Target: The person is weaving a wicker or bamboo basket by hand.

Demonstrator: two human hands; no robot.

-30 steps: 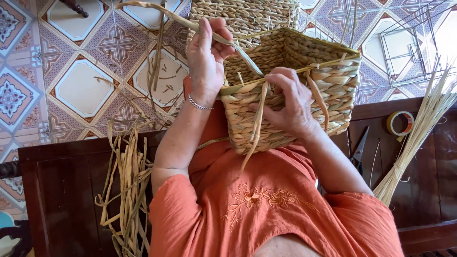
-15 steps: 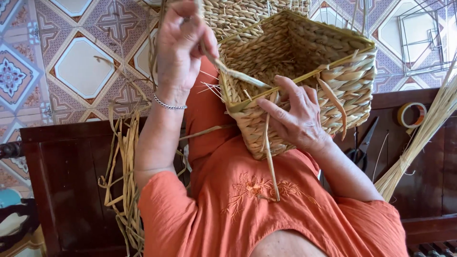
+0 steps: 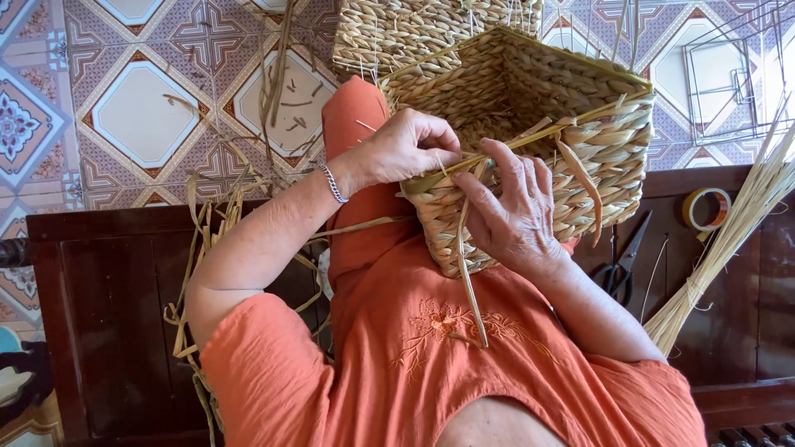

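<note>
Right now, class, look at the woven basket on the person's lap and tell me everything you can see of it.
The basket is rectangular, woven of thick twisted straw-coloured fibre, and looks unfinished: loose strands hang from its rim and near side. It lies tilted on the orange-clad lap, its open mouth facing the camera. The left hand pinches a strand at the near rim, while the right hand presses flat against the front wall, fingers at the rim.

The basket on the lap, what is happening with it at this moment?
A person in an orange dress is weaving a square straw basket that rests on the lap. The left hand pinches a strand at the near rim, and the right hand presses on the same edge. A loose strand hangs down over the dress. Scissors, a tape roll and a bundle of straw lie on the dark wooden bench.
</note>
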